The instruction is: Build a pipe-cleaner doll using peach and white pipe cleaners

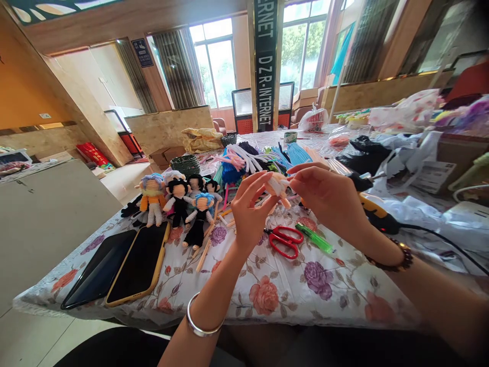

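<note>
Above the table, my left hand [250, 209] pinches a small peach-and-white fuzzy doll piece [278, 185], which looks made of pipe cleaners. At its right side, the fingertips of my right hand [330, 193] are closed together; what they grip is too small to tell. Red-handled scissors [284, 240] and a green translucent tool [315, 238] lie on the cloth below my hands. Left of them stand several finished fuzzy dolls, among them a blue-haired doll in black [199, 219] and one with an orange scarf [152, 200].
A pile of coloured pipe cleaners [248, 159] lies behind my hands. Two phones rest at the left, one in a yellow case [139, 265]. A yellow-and-black corded tool [376, 213] and a black plastic bag [362, 155] are at the right. The flowered tablecloth [229, 285] covers the table.
</note>
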A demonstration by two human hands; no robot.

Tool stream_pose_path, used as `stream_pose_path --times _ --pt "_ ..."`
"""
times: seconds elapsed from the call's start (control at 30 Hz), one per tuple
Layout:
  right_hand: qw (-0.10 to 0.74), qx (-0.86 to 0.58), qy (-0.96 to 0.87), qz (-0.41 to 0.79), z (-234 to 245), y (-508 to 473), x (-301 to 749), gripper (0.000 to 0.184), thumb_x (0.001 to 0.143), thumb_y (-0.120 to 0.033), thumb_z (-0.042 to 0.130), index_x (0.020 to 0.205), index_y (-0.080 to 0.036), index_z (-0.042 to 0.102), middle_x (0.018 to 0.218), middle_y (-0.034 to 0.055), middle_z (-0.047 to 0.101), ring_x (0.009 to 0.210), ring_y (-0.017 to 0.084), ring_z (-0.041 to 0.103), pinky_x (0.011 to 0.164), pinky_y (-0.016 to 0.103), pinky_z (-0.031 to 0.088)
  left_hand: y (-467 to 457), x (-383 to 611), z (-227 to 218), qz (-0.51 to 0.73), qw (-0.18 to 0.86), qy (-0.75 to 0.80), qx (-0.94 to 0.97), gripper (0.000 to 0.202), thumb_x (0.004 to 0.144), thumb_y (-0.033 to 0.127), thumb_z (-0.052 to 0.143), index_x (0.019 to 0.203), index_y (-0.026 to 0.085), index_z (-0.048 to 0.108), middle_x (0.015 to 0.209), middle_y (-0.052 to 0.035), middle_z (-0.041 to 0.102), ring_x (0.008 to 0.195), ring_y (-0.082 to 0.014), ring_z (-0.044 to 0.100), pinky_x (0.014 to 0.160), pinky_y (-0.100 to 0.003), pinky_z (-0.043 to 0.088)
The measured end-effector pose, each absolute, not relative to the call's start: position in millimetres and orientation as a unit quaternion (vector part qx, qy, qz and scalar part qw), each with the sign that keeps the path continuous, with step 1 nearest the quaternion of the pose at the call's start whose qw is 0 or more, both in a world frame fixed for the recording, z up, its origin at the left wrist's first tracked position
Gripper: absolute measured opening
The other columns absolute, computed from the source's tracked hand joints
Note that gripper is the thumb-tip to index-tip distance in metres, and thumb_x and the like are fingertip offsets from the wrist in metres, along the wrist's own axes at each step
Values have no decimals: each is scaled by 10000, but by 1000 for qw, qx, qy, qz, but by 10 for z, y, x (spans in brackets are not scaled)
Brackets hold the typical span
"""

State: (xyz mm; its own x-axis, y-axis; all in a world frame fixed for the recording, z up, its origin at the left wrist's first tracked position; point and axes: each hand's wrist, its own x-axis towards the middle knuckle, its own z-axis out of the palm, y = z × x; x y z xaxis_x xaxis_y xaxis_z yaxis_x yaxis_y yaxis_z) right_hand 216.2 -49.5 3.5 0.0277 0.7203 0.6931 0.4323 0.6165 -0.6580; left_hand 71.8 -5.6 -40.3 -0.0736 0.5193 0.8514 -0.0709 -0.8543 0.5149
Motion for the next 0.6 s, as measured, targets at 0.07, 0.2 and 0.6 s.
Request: stream_pose_path --times 0.07,0.2,0.6 --pt "583 -420 -683 130 42 -499 2165 137 828 -306 578 771 -185 609 1007 66 641 790 155 631 662 316 542 -57 718 -402 711 211 171 648 413 690 203 755 1079 312 670 1113 -24 616 1034 -173 612 835 -299 590" --pt "586 -420 -680 138 47 -497 2169 127 830 -294 574 762 -190 598 1023 68 645 752 138 630 632 293 533 -53 719 -402 712 215 171 646 426 683 183 760 1078 316 670 1114 -22 614 1042 -168 607 840 -292 586" --pt "561 -446 -692 88 30 -487 2156 164 834 -300 577 794 -153 635 1020 77 646 783 137 618 602 268 516 -65 717 -406 702 212 192 652 372 706 250 743 1068 302 675 1115 -33 617 1026 -179 617 836 -314 587"
